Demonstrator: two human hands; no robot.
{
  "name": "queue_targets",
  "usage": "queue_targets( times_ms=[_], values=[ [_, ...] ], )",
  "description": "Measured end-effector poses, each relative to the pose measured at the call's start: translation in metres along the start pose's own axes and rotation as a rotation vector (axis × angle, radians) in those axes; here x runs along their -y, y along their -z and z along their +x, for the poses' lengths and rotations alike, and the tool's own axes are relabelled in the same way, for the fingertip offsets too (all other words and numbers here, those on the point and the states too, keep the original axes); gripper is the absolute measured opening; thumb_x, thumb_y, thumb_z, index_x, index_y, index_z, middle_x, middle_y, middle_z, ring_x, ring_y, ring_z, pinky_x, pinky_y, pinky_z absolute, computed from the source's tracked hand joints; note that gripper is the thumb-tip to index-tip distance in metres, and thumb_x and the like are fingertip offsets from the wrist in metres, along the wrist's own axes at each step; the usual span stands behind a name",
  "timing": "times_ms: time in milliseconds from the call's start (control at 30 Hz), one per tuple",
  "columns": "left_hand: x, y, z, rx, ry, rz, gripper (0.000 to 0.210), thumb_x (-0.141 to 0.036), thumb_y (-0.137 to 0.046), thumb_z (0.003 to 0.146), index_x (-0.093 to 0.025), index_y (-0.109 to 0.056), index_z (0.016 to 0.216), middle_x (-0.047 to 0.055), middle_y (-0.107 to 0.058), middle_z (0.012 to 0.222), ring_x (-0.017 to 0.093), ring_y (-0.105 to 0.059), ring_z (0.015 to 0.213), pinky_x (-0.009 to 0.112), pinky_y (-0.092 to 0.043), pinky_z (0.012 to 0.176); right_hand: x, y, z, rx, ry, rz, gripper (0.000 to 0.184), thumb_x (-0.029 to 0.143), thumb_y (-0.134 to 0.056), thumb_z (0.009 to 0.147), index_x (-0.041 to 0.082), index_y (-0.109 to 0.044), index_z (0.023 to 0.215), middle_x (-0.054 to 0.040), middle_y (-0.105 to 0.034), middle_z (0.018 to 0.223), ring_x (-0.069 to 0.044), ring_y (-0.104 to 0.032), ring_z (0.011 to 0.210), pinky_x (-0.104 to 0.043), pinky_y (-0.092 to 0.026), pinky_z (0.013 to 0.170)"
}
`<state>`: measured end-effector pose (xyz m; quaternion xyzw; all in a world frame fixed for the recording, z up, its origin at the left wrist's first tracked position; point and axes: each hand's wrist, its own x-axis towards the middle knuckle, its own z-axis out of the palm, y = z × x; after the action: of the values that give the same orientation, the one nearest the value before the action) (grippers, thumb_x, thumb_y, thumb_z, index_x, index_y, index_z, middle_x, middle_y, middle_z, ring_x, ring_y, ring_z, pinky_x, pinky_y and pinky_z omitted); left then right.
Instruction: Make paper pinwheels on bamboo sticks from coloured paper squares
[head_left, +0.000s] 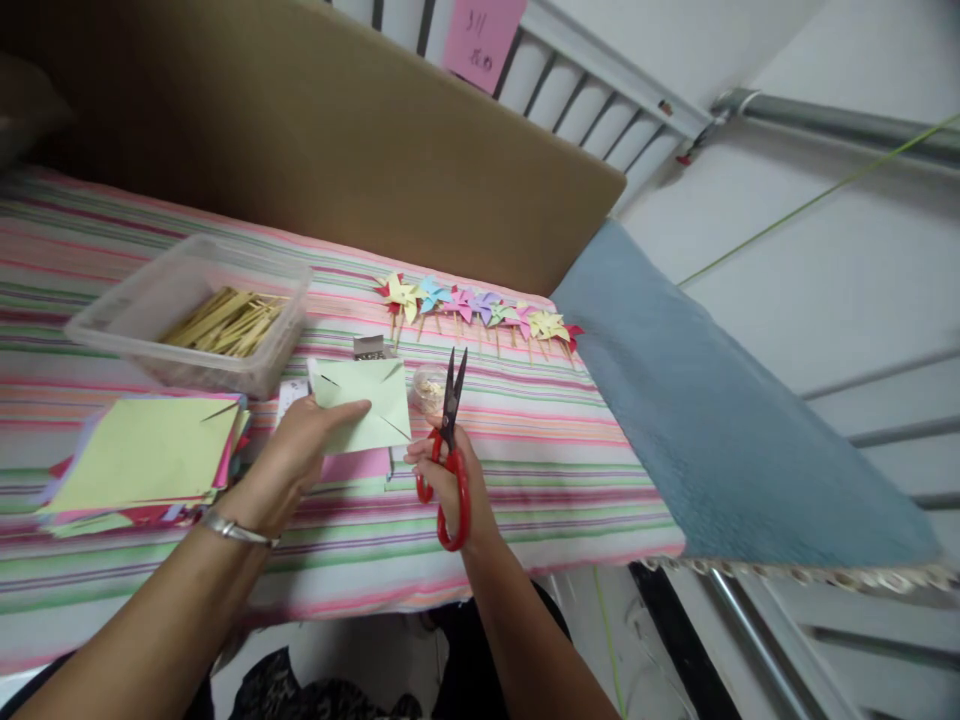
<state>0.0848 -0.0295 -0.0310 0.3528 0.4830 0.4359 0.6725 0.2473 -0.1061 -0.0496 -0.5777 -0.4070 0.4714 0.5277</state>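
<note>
My left hand (304, 435) is closed on a pale green paper square (371, 385), thumb lying on top. Slits run inward from the square's corners. In my right hand (461, 475) is a pair of red-handled scissors (454, 455), dark blades pointing away from me and slightly parted. The blades stand just right of the paper, apart from it. Below the green square, part of a pink paper (356, 466) shows on the cloth. Behind the scissors is a small clear cup (429, 388) with tiny pale pieces, and a small open box (370, 347) sits beyond the paper.
A clear plastic bin (187, 365) holds many thin wooden sticks (229, 320). Left of my hand lies a stack of coloured paper (135, 450). Several finished paper pinwheels (457, 303) lie in a row at the back. A cardboard panel (390, 140) borders the striped tablecloth (555, 480).
</note>
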Motion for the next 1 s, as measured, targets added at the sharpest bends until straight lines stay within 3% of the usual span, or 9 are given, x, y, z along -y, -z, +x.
queue_targets(
  times_ms=[133, 333, 567, 767, 1000],
  values=[
    [-0.032, 0.036, 0.007, -0.070, -0.078, 0.074, 0.036, -0.023, -0.079, 0.054, -0.016, -0.068, 0.088, 0.006, -0.075, 0.087, 0.021, -0.069, 0.075, 0.027, -0.052, 0.065, 0.004, 0.003, -0.007, 0.197, -0.037, -0.136, 0.042, 0.023, -0.061, 0.075, 0.021, -0.051, 0.116, -0.0043, -0.062, 0.092, -0.016, -0.061, 0.078, -0.029, -0.047, 0.067],
    [-0.050, 0.065, 0.005, -0.041, -0.013, 0.150, 0.035, -0.022, -0.079, 0.054, -0.014, -0.069, 0.087, 0.005, -0.074, 0.080, 0.017, -0.064, 0.063, 0.025, -0.050, 0.060, 0.013, -0.003, -0.021, 0.482, -0.224, -0.275, 0.036, 0.037, -0.065, 0.078, 0.018, -0.061, 0.109, 0.0015, -0.056, 0.071, -0.010, -0.053, 0.057, -0.022, -0.042, 0.052],
    [-0.050, 0.066, 0.004, 0.024, -0.013, 0.203, 0.036, -0.025, -0.079, 0.055, -0.013, -0.071, 0.087, 0.007, -0.073, 0.081, 0.018, -0.064, 0.065, 0.025, -0.049, 0.060, 0.008, -0.009, -0.024, 0.504, -0.336, -0.370, 0.036, 0.044, -0.063, 0.078, 0.018, -0.062, 0.103, 0.0062, -0.047, 0.056, -0.004, -0.038, 0.038, -0.017, -0.031, 0.035],
    [-0.049, 0.059, 0.001, -0.040, 0.025, 0.233, 0.027, -0.023, -0.079, 0.052, -0.015, -0.069, 0.076, 0.002, -0.070, 0.066, 0.015, -0.057, 0.051, 0.024, -0.042, 0.048, 0.012, -0.014, -0.024, 0.473, -0.320, -0.419, 0.029, 0.040, -0.064, 0.078, 0.018, -0.063, 0.096, 0.0063, -0.046, 0.055, -0.004, -0.037, 0.039, -0.017, -0.031, 0.037],
    [-0.051, 0.053, -0.002, -0.008, 0.019, 0.216, 0.026, -0.025, -0.079, 0.050, -0.015, -0.069, 0.072, 0.004, -0.070, 0.065, 0.017, -0.058, 0.054, 0.024, -0.043, 0.049, 0.013, -0.015, -0.023, 0.481, -0.297, -0.434, 0.029, 0.041, -0.065, 0.077, 0.018, -0.064, 0.095, 0.0063, -0.045, 0.054, -0.005, -0.035, 0.042, -0.018, -0.029, 0.039]
  ],
)
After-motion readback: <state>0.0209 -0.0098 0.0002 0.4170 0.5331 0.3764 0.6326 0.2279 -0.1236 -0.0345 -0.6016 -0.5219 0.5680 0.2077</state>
